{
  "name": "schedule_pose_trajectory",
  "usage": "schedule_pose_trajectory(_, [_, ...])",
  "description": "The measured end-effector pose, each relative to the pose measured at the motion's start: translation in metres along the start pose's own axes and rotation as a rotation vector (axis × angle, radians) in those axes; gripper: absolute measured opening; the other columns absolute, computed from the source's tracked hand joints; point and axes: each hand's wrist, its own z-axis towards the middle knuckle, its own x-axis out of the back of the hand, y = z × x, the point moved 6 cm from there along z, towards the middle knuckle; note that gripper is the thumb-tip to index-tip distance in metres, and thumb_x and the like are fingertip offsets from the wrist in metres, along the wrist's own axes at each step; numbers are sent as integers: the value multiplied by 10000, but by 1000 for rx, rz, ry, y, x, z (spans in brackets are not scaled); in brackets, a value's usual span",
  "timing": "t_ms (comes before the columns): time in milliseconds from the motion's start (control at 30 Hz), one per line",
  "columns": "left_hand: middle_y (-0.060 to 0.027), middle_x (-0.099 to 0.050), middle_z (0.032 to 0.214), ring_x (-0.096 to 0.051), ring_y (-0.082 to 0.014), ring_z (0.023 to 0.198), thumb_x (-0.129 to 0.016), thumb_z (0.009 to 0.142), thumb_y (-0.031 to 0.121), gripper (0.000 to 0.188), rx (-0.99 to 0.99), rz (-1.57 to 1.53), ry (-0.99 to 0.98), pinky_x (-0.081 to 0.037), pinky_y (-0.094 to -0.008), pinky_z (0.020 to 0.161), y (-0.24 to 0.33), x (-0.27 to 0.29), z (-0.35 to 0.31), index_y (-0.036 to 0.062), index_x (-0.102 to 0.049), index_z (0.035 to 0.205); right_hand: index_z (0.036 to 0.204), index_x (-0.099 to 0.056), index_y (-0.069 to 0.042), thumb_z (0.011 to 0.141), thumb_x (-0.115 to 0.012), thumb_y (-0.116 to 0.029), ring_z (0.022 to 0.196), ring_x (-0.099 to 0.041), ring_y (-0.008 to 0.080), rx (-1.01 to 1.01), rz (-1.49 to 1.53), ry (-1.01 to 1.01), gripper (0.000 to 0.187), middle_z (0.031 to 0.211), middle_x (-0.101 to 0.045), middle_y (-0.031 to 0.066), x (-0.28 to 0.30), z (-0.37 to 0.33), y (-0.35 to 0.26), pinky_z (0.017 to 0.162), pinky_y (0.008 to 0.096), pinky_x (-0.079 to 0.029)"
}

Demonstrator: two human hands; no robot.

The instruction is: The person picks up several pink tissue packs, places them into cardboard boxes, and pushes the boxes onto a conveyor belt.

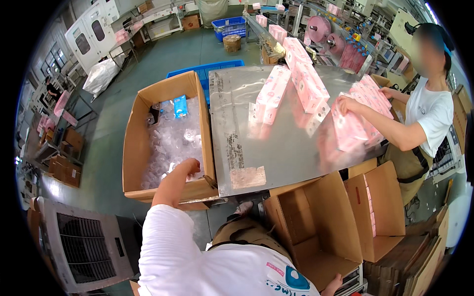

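My left hand reaches over the near right part of a cardboard carton filled with small clear plastic pieces. Its fingers are curled, and what they hold, if anything, is too small to make out. A blue packet lies on top of the pieces. At the lower edge my right hand is closed at the near rim of an open carton, whose visible inside is bare. Part of that hand is cut off by the picture's edge.
A metal table carries pink tissue packs. At right a co-worker has both hands at a row of packs. Another carton holds pink packs. A grey fan unit stands at lower left; a blue crate lies behind the table.
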Motion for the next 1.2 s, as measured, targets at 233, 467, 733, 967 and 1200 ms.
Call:
schedule_pose_trajectory(233, [-150,-663,740,-647,-265,538,-642,812,353,424,-425,13,96,-528,-374,509,-120,34,72,-68,-601,838,1111,-554,19,810,-477,-234,923,-565,249,-140,99,-191,401,1037,-601,112,-38,12,26,800,345,-449])
schedule_pose_trajectory(467, [-142,-649,674,-628,-249,495,-647,799,353,420,-66,-170,-76,-513,-366,500,-35,-29,82,-55,-621,702,1136,-538,23,822,-486,-253,944,-567,253,-91,43,-16,421,1052,-599,117,-10,-5,-2,811,350,-451])
schedule_pose_trajectory(733, [-154,-654,708,-622,-237,499,-500,866,256,306,-41,-176,345,-497,-343,463,-6,42,-17,-21,-629,841,1134,-538,31,830,-479,-264,950,-563,242,-46,29,-60,427,1053,-598,113,-8,5,10,820,338,-446])
schedule_pose_trajectory(967, [-83,-601,714,-509,-143,441,-470,886,252,318,-493,-1597,499,-412,-258,397,33,103,-122,68,-566,1127,1127,-542,29,834,-467,-249,955,-560,242,-53,62,-101,411,1052,-597,110,-8,1,11,813,344,-440])
schedule_pose_trajectory(1200, [-80,-587,777,-574,-149,605,-441,915,243,311,-831,-1222,91,-470,-275,452,230,58,-180,71,-545,1153,1142,-526,36,846,-478,-147,965,-555,230,3,119,-53,350,1088,-591,108,-35,-40,-40,819,343,-435])
